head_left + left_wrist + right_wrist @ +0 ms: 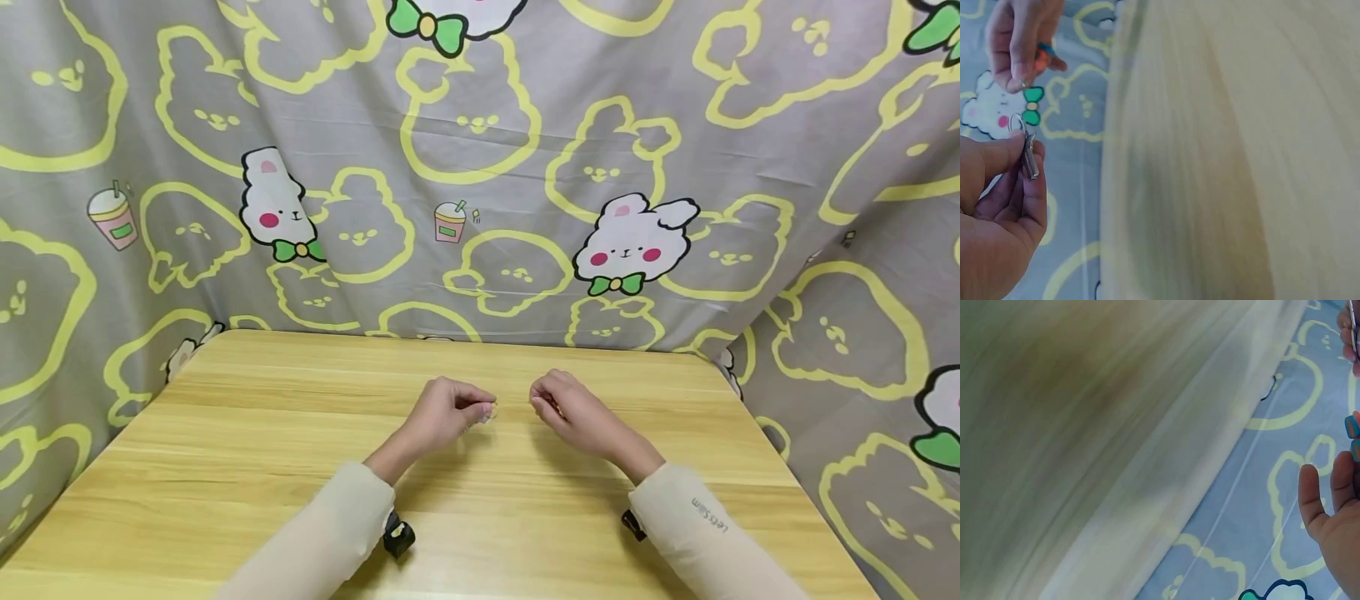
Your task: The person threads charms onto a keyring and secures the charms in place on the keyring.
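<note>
Over the middle of the table, my left hand (442,414) pinches a silver metal ring (1016,121) with a narrow silver metal piece (1030,161) attached, between thumb and fingers. My right hand (573,412) is a short gap to the right, thumb against the index finger. It holds a small orange-and-blue thing (1042,57), mostly hidden by the fingers; a tiny metal bit (1022,82) shows at the fingertips. In the right wrist view, part of the orange-and-blue thing (1352,427) shows at the edge. The exact kind of either held thing cannot be made out.
A light wood table (247,467) lies under both hands. Behind it and at its sides hangs a grey curtain (480,275) with yellow cartoon outlines. Black wrist mounts (399,535) sit below the cream sleeves (322,533).
</note>
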`<state>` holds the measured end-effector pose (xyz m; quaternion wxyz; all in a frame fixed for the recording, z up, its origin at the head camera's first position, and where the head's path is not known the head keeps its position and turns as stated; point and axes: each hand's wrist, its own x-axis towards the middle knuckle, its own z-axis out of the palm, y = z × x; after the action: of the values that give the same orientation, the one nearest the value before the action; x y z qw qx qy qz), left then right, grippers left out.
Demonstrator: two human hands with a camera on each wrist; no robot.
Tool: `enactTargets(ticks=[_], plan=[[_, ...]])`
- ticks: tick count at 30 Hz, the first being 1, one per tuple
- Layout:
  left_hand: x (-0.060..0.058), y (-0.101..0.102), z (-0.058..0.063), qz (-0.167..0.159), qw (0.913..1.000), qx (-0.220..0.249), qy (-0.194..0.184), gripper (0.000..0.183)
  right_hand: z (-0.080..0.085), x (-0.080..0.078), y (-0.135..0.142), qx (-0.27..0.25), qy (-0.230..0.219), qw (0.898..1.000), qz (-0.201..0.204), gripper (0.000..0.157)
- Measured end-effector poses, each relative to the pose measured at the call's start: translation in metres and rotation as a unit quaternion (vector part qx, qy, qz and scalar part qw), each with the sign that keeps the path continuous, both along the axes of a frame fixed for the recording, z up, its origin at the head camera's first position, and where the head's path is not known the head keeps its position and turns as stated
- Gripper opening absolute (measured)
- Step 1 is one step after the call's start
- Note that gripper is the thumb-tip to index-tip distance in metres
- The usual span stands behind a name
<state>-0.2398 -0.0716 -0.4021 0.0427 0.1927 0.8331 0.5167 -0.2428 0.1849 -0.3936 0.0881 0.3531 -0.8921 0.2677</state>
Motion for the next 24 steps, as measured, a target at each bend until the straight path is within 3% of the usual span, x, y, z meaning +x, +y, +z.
enactTargets(ticks=[9,24], plan=[[0.005,0.004,0.015,0.019,0.9989,0.021,0.037,0.017,0.002,0.007,-0.016,-0.063,0.026,0.998,0.007,0.012],[0.008,0.015,0.026,0.058,0.9939,0.07,0.062,0.006,0.005,0.012,-0.032,-0.126,0.07,0.989,0.017,0.006]])
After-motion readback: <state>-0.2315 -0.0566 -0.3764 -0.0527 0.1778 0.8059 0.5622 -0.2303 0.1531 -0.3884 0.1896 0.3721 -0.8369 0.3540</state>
